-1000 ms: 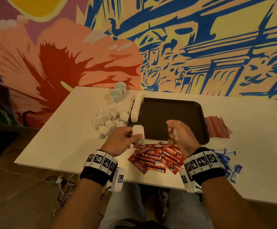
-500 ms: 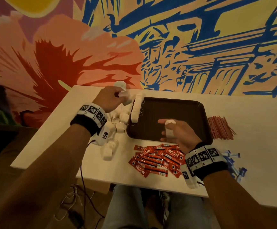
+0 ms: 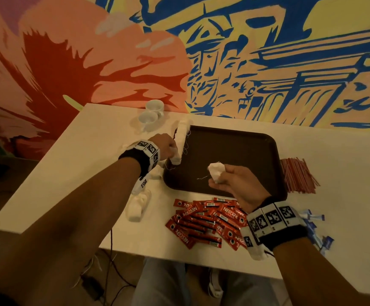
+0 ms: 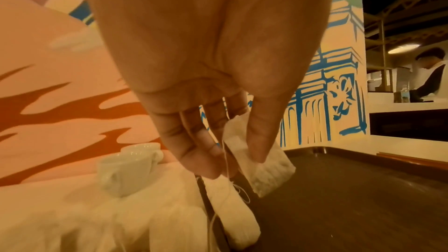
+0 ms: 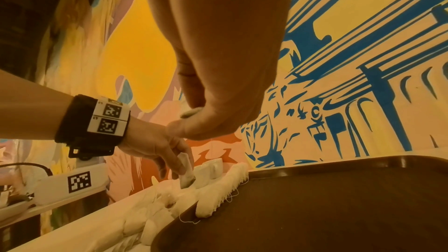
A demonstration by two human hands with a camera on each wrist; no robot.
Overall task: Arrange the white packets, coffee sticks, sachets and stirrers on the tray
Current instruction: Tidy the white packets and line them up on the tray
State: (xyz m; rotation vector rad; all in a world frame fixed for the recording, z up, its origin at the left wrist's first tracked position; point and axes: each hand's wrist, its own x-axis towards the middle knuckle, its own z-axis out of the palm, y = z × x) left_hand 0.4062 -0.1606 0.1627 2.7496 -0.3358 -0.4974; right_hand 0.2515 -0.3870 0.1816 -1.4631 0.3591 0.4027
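Note:
A dark brown tray (image 3: 228,155) lies on the white table. A row of white packets (image 3: 183,138) leans along the tray's left rim. My left hand (image 3: 168,147) pinches one white packet (image 4: 264,168) at the near end of that row; it also shows in the right wrist view (image 5: 185,176). My right hand (image 3: 230,180) holds another white packet (image 3: 216,172) above the tray's front part, a thread dangling from it. Red coffee sticks (image 3: 208,219) lie in a heap in front of the tray. Red stirrers (image 3: 296,175) lie right of the tray, blue sachets (image 3: 316,228) behind my right wrist.
Two white cups (image 3: 152,114) stand at the table's back left, also seen in the left wrist view (image 4: 126,168). Loose white packets (image 3: 138,205) lie left of the tray near my left forearm. A painted wall rises right behind the table. Cables hang below the front edge.
My left hand came back from the cups to the near end of the packet row with a packet. My right hand lifted its packet a little further over the tray.

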